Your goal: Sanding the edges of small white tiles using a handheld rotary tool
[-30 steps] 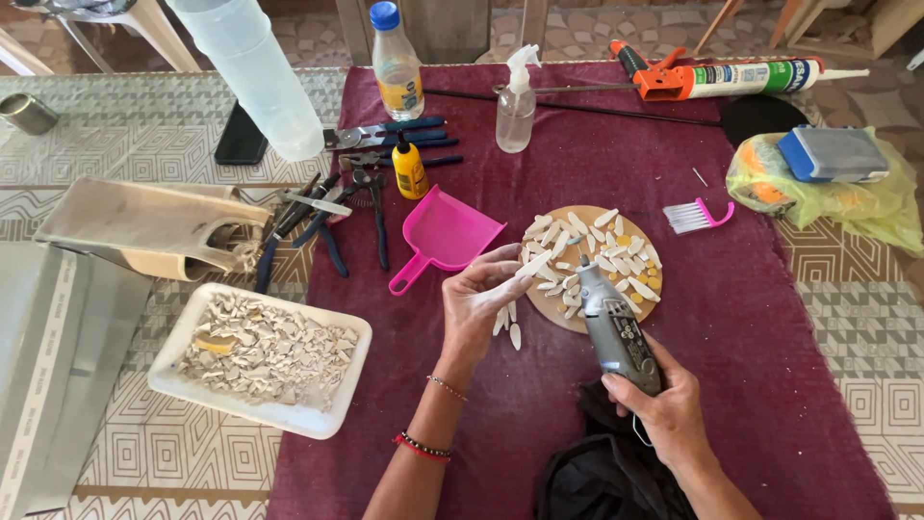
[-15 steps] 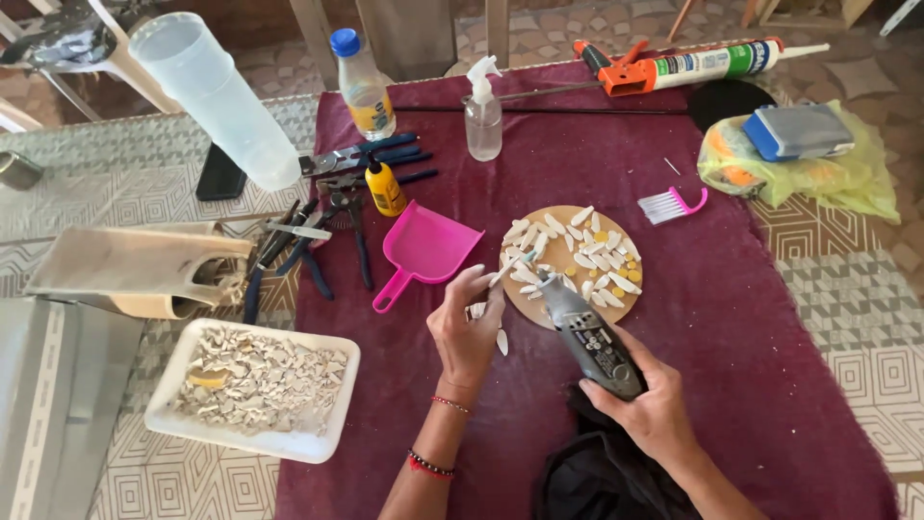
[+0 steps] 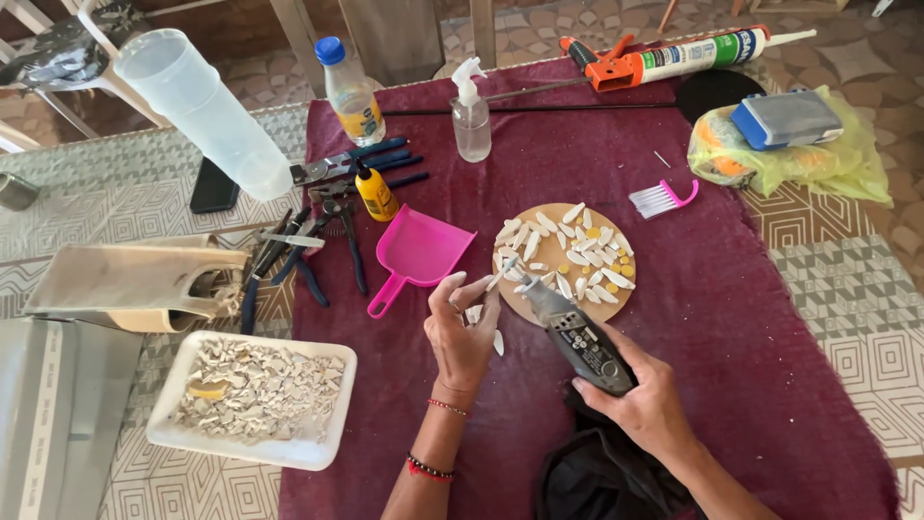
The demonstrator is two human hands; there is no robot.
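Note:
My left hand (image 3: 460, 325) pinches a small white petal-shaped shard (image 3: 500, 273) between thumb and fingertips, held just left of a round wooden disc (image 3: 558, 304). The disc carries several white shards and yellow dots laid in a pattern. My right hand (image 3: 643, 403) grips a grey handheld rotary tool (image 3: 574, 334), its tip pointing up-left at the held shard. A few loose white shards (image 3: 497, 341) lie on the maroon cloth (image 3: 731, 318) under my left hand.
A pink dustpan (image 3: 421, 253) lies left of the disc. A white tray of broken shards (image 3: 252, 397) sits at lower left. Pliers and cutters (image 3: 318, 241), a yellow glue bottle (image 3: 375, 191), spray bottle (image 3: 470, 113), caulking gun (image 3: 674, 58), pink brush (image 3: 664, 196), yellow bag (image 3: 818, 164).
The view has shifted, so everything sits lower-left in frame. My left hand drew the shard off the disc's edge, and the rotary tool tip followed to it.

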